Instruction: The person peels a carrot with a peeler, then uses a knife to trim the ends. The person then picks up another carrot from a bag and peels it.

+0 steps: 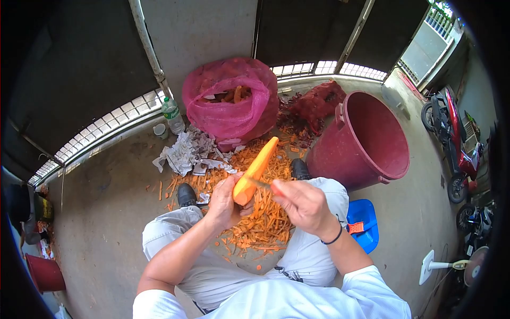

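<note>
A large peeled carrot (256, 171) points up and away from me, its thick end in the grip of my left hand (224, 201). My right hand (305, 206) is closed around a red-handled peeler (261, 184), whose thin blade overlaps the side of the carrot near its thick end. Below both hands, orange peelings (263, 223) lie heaped on the floor between my legs and shoes.
A pink mesh sack (234, 119) stands ahead beside crumpled paper (188, 151) and a plastic bottle (172, 114). Right of it are a red net sack (321, 106) and a big maroon bin (340, 146). By my right knee sits a blue tray (366, 212) holding an orange item.
</note>
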The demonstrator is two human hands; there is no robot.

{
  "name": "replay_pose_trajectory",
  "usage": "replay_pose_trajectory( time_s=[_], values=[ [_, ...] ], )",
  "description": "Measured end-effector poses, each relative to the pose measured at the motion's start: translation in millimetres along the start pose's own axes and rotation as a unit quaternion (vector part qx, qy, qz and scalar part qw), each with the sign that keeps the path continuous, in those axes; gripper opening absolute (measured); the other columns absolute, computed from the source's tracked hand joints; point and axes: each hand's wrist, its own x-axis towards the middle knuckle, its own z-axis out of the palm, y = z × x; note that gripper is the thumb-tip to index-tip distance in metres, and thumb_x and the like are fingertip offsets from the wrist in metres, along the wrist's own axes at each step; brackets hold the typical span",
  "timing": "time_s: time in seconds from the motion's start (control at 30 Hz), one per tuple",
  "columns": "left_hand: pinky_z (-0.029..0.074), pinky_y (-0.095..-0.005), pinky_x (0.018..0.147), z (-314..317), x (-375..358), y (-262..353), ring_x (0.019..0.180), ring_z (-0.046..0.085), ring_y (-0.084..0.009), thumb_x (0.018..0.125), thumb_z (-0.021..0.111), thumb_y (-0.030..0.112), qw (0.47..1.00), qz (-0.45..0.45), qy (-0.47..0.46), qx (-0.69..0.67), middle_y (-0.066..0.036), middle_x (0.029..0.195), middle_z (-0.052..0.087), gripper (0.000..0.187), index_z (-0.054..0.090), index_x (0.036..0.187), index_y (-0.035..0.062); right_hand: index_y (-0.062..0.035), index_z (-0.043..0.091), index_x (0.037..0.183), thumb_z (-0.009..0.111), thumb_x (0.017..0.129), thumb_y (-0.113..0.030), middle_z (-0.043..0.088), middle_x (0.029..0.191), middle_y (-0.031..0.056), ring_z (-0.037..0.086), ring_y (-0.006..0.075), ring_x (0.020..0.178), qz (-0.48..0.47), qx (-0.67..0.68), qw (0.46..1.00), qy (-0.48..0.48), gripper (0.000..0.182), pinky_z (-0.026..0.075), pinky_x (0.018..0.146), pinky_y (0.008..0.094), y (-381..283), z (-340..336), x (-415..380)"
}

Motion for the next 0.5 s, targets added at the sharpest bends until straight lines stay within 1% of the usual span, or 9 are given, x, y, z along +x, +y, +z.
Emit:
replay_pose_trajectory(
  time_s=[0.03,0.1,0.13,0.17,0.23,0.47,0.5],
  values=[
    [0.034,-0.0284,0.049,-1,0,-1,0.059,0.048,-0.0156,0.105,0.052,0.051,1.0,0.013,-0.007,-0.003,-0.005,0.086,0.058,0.04,0.055,0.122,0.0143,-0.0032,0.069,0.13,0.081,0.086,-0.005,0.071,0.089,0.0096,0.067,0.0248,0.071,0.0,0.0,1.0,0.0,0.046,0.055,0.06,0.0342,-2,2,-1],
    [0.034,-0.0282,0.05,-1,0,-3,0.06,0.048,-0.0154,0.105,0.052,0.052,1.0,0.018,0.001,0.0,-0.004,0.086,0.057,0.042,0.054,0.122,0.0146,-0.0056,0.07,0.13,0.083,0.084,-0.008,0.066,0.086,0.006,0.064,0.0237,0.071,-0.004,-0.03,0.998,-0.047,0.048,0.052,0.06,0.034,-9,7,-7],
    [0.034,-0.028,0.05,1,-2,-3,0.061,0.048,-0.0153,0.104,0.052,0.054,1.0,0.025,0.008,0.002,-0.003,0.086,0.057,0.043,0.054,0.123,0.0149,-0.0074,0.07,0.132,0.083,0.084,-0.01,0.061,0.083,0.0051,0.061,0.0231,0.07,0.005,-0.039,0.998,-0.052,0.05,0.05,0.062,0.0349,-9,11,-12],
    [0.034,-0.028,0.05,4,-3,-3,0.061,0.048,-0.0153,0.104,0.052,0.054,1.0,0.024,0.01,0.003,-0.003,0.086,0.057,0.043,0.054,0.123,0.0149,-0.0074,0.07,0.132,0.083,0.084,-0.01,0.061,0.083,0.0051,0.061,0.0231,0.07,0.006,-0.038,0.998,-0.052,0.05,0.05,0.062,0.0349,-7,13,-14],
    [0.035,-0.0316,0.048,9,-5,0,0.056,0.05,-0.0177,0.107,0.053,0.041,0.998,0.036,0.014,-0.047,-0.006,0.075,0.056,0.032,0.057,0.111,0.0096,-0.0084,0.069,0.133,0.084,0.083,-0.011,0.059,0.083,0.0051,0.059,0.0231,0.07,0.01,-0.046,0.998,-0.046,0.052,0.05,0.061,0.0351,-7,16,-16],
    [0.036,-0.0306,0.049,15,-9,-3,0.058,0.052,-0.0172,0.107,0.054,0.045,0.998,0.047,0.018,-0.037,-0.005,0.078,0.059,0.037,0.057,0.117,0.0094,-0.0087,0.069,0.134,0.082,0.081,-0.007,0.058,0.083,0.0051,0.058,0.0231,0.071,0.003,-0.088,0.994,-0.062,0.054,0.049,0.06,0.0356,-14,12,-10],
    [0.036,-0.0304,0.05,13,-8,-5,0.059,0.052,-0.0172,0.106,0.054,0.046,0.998,0.053,0.01,-0.037,-0.005,0.079,0.059,0.038,0.057,0.118,0.0094,-0.0066,0.069,0.132,0.084,0.079,-0.005,0.062,0.086,0.0059,0.06,0.0224,0.071,0.002,-0.086,0.995,-0.057,0.054,0.05,0.059,0.0345,-15,13,-8]
  ],
)
